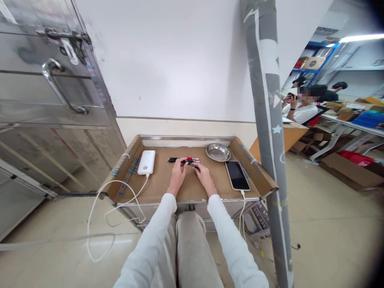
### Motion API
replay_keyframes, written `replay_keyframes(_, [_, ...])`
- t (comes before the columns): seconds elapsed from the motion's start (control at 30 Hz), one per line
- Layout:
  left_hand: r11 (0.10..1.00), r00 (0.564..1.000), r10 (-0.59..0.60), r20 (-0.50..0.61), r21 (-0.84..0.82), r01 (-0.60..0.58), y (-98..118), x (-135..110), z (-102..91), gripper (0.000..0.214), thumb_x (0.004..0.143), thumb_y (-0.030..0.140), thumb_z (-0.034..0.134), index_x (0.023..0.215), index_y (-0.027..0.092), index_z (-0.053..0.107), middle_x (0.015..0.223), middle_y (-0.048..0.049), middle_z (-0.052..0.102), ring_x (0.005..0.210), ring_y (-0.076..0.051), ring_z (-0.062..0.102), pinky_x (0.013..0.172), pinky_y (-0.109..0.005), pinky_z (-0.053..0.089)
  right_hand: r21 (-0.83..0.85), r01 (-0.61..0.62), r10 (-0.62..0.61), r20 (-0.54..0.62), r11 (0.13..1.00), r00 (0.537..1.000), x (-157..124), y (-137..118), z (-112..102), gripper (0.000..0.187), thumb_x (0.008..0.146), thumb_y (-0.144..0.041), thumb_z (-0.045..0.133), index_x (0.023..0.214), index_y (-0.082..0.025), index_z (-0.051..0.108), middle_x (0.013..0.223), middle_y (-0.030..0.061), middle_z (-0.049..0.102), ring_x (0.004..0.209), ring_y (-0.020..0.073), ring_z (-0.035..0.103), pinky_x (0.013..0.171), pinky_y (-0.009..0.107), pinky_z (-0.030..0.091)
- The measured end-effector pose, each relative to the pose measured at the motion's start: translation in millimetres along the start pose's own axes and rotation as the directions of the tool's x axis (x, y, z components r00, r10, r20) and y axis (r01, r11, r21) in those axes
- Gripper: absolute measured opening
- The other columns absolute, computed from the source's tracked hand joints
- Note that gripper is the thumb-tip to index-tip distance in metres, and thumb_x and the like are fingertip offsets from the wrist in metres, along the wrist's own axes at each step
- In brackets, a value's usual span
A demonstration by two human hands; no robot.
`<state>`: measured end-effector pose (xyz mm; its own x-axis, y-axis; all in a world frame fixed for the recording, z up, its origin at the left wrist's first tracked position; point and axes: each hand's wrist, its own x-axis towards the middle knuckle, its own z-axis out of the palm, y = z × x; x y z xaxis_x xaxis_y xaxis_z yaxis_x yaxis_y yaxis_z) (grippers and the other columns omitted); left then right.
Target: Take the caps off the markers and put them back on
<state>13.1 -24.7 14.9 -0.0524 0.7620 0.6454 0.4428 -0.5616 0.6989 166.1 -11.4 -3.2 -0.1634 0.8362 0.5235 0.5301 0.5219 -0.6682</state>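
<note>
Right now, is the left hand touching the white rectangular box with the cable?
No, the left hand is at the slim black pens, apart from the white box.

Single head-worn view, shot from above the person's lap (193,244), facing forward and steeply down at the cardboard-lined tabletop (160,182), with left hand (178,175) and right hand (204,176) near mid-frame. Wide framing, tabletop fairly near; wall (180,60) straight ahead, metal door (27,94) at left, deeper room with blue shelves (310,71) at far right.
</note>
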Motion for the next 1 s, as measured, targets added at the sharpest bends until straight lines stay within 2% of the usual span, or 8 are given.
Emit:
replay_keyframes(0.17, [1.000, 0.998, -0.008, -0.065, -0.014, 0.007, -1, 1, -2.2, 0.024, 0.096, 0.033, 0.038, 0.111, 0.019, 0.051, 0.106, -0.0092, 0.060, 0.099, -0.017, 0.059, 0.087, -0.032, 0.049, -0.017, -0.043, 0.043, -0.026, 0.999, 0.999, -1, 2, 0, 0.021, 0.088, -0.025, 0.051, 0.103, -0.020, 0.065, 0.102, 0.0077, 0.070, 0.091, 0.0209, 0.066, 0.084, 0.032, 0.049])
replay_keyframes(0.3, [1.000, 0.995, -0.027, -0.092, -0.016, 0.025, -3, 3, -2.1, 0.023, 0.096, 0.032, 0.037, 0.109, 0.019, 0.051, 0.105, -0.0090, 0.059, 0.099, -0.017, 0.058, 0.088, -0.033, 0.047, -0.051, -0.040, 0.037, -0.062, 0.998, 0.997, -1, 2, -1, 0.020, 0.089, -0.026, 0.049, 0.099, -0.020, 0.066, 0.101, 0.0079, 0.070, 0.093, 0.0211, 0.065, 0.086, 0.033, 0.048])
replay_keyframes(0.63, [0.995, 0.992, -0.101, -0.081, 0.017, 0.102, -12, 3, 0.6, 0.020, 0.096, 0.029, 0.037, 0.105, 0.019, 0.052, 0.102, -0.0082, 0.060, 0.095, -0.017, 0.058, 0.087, -0.033, 0.047, -0.095, -0.107, 0.090, -0.164, 0.990, 0.982, -1, 5, -2, 0.026, 0.093, -0.028, 0.041, 0.098, -0.018, 0.064, 0.099, 0.0089, 0.068, 0.090, 0.0198, 0.063, 0.084, 0.032, 0.047])
replay_keyframes(0.77, [0.997, 0.996, -0.078, -0.031, 0.013, 0.079, -14, 3, 2.1, 0.020, 0.095, 0.029, 0.038, 0.105, 0.019, 0.052, 0.103, -0.0081, 0.060, 0.095, -0.017, 0.059, 0.086, -0.032, 0.047, -0.230, -0.139, 0.099, -0.176, 0.963, 0.979, -2, 6, -3, 0.029, 0.095, -0.026, 0.038, 0.101, -0.016, 0.064, 0.097, 0.0100, 0.067, 0.090, 0.0207, 0.060, 0.083, 0.033, 0.045])
replay_keyframes(0.9, [0.997, 0.997, -0.069, -0.036, 0.032, 0.070, -14, 3, 2.6, 0.019, 0.095, 0.028, 0.038, 0.104, 0.019, 0.053, 0.102, -0.0083, 0.060, 0.094, -0.017, 0.058, 0.086, -0.033, 0.047, -0.445, -0.090, 0.055, -0.089, 0.891, 0.994, 0, 2, -2, 0.026, 0.094, -0.025, 0.041, 0.099, -0.017, 0.066, 0.095, 0.0104, 0.065, 0.091, 0.0224, 0.055, 0.084, 0.035, 0.043])
replay_keyframes(1.0, [0.997, 0.998, -0.062, -0.034, 0.036, 0.063, -14, 4, 2.9, 0.019, 0.095, 0.027, 0.039, 0.104, 0.019, 0.053, 0.101, -0.0084, 0.060, 0.094, -0.017, 0.058, 0.086, -0.033, 0.048, -0.542, -0.064, 0.039, -0.058, 0.838, 0.998, 2, 0, 0, 0.024, 0.093, -0.022, 0.043, 0.098, -0.018, 0.066, 0.094, 0.0103, 0.063, 0.090, 0.0226, 0.053, 0.084, 0.035, 0.042])
